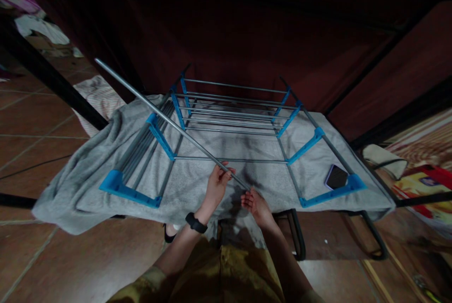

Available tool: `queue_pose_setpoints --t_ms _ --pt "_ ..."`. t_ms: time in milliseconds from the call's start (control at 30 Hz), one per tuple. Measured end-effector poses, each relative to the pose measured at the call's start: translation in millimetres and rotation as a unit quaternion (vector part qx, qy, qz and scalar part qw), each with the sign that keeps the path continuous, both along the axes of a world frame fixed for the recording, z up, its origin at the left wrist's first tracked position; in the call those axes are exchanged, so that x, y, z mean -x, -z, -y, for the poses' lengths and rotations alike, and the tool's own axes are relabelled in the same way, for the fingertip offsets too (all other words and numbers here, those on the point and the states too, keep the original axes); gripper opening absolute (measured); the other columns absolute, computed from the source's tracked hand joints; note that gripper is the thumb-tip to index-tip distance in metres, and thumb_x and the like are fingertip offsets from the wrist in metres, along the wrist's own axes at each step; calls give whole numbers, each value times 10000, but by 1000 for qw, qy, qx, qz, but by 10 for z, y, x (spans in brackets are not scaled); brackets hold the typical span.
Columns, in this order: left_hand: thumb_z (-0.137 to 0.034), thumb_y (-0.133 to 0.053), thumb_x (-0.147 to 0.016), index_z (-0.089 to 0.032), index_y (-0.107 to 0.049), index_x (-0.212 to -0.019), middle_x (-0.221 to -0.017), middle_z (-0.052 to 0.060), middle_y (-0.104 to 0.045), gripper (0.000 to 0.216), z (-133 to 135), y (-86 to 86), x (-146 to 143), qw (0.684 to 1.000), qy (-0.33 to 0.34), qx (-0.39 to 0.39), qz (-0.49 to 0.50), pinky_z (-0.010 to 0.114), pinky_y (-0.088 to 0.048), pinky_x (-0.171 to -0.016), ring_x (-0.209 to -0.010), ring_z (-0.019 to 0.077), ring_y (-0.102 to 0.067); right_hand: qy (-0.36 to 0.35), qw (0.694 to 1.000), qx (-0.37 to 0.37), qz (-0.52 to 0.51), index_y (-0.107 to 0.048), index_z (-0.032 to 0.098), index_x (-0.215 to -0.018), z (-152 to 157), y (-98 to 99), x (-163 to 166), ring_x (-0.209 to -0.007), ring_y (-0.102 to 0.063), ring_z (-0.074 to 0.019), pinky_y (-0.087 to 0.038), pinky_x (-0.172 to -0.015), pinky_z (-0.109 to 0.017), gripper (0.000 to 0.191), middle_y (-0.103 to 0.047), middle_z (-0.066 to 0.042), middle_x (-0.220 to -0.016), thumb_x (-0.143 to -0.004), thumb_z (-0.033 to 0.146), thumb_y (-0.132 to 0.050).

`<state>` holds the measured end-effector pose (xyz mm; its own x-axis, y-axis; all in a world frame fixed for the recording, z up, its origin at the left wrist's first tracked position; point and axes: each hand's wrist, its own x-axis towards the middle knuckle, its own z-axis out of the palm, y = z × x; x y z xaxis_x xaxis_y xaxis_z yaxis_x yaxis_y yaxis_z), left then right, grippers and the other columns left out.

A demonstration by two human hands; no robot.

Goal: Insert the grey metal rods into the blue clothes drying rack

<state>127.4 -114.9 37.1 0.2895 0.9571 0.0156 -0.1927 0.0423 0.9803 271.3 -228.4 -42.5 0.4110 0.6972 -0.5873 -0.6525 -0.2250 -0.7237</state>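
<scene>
A long grey metal rod [160, 114] slants from the upper left down to my hands. My left hand [216, 183], with a dark band on its wrist, is closed around the rod a little above its lower end. At that lower end my right hand [254, 202] pinches the rod between thumb and fingers. Behind the hands, a partly assembled rack of grey tubes [231, 160] and blue plastic brackets [306, 147] rests on a grey cloth [226, 145]. Several loose rods [141, 150] lie along the rack's left side.
A phone [336, 177] lies on the cloth near the right front bracket. A dark red panel [240, 44] rises behind. Black metal bars [52, 72] flank the cloth. Colourful packaging [425, 190] sits at the right, and a striped cloth [99, 103] hangs at the left.
</scene>
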Motion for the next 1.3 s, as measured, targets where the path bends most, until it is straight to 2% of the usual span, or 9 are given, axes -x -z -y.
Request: queue_pose_setpoints --t_ms 167,267,500,633,833,1067,1200,1300 --pt "-484 -822 -908 -242 -639 -1221 -992 71 -824 437 43 31 -16 1000 12 0 0 434 -628 -947 -1004 258 -802 -11 999 28 -27 -671 236 -817 -45 -84 117 -639 -713 -204 -605 -638 -333 432 -773 -75 -732 -997 594 -832" --pt "-470 -813 -905 -255 -620 -1236 -986 61 -818 440 73 67 -21 1000 15 6 -8 434 -614 -954 -1002 256 -797 -24 999 31 -37 -665 241 -799 -65 -79 185 -610 -695 -200 -576 -614 -325 454 -758 -70 -713 -997 619 -819" --pt "-390 -793 -893 -266 -599 -1288 -967 37 -791 457 149 177 -27 999 37 12 -17 430 -596 -970 -972 242 -784 -60 997 11 -48 -675 252 -784 -81 7 307 -648 -708 -198 -588 -666 -328 500 -774 -61 -735 -956 697 -825" --pt "-334 -750 -917 -257 -620 -1355 -922 11 -764 463 135 165 9 999 39 -8 -31 412 -593 -967 -949 232 -774 -78 996 3 -39 -734 248 -809 -66 7 321 -704 -737 -223 -610 -702 -349 455 -821 -68 -781 -862 670 -894" --pt "-333 -736 -947 -250 -655 -1404 -897 -7 -704 471 66 110 116 997 34 -38 -50 383 -587 -910 -882 215 -723 -66 997 -36 -3 -790 216 -914 -33 -55 174 -765 -768 -230 -613 -725 -341 471 -857 -88 -878 -695 579 -995" --pt "-335 -711 -919 -237 -690 -1424 -786 -38 -616 514 -42 166 273 995 -21 -53 -83 359 -571 -796 -754 209 -639 -26 998 -48 13 -742 243 -865 -72 -120 -132 -732 -768 -221 -611 -703 -327 393 -832 -68 -836 -673 407 -1042" --pt "-380 -721 -883 -256 -753 -1290 -771 -29 -639 427 -117 180 401 991 -58 -70 -96 367 -580 -835 -764 207 -640 -21 998 -44 35 -742 262 -872 -85 -117 -264 -754 -781 -227 -633 -709 -329 291 -824 -49 -834 -744 359 -985" --pt "-427 -725 -844 -262 -773 -1154 -848 12 -727 354 -149 203 533 985 -73 -81 -130 386 -592 -870 -831 231 -688 -7 998 -47 41 -756 253 -874 -98 -111 -327 -774 -792 -222 -641 -719 -318 279 -838 -53 -860 -726 346 -973"
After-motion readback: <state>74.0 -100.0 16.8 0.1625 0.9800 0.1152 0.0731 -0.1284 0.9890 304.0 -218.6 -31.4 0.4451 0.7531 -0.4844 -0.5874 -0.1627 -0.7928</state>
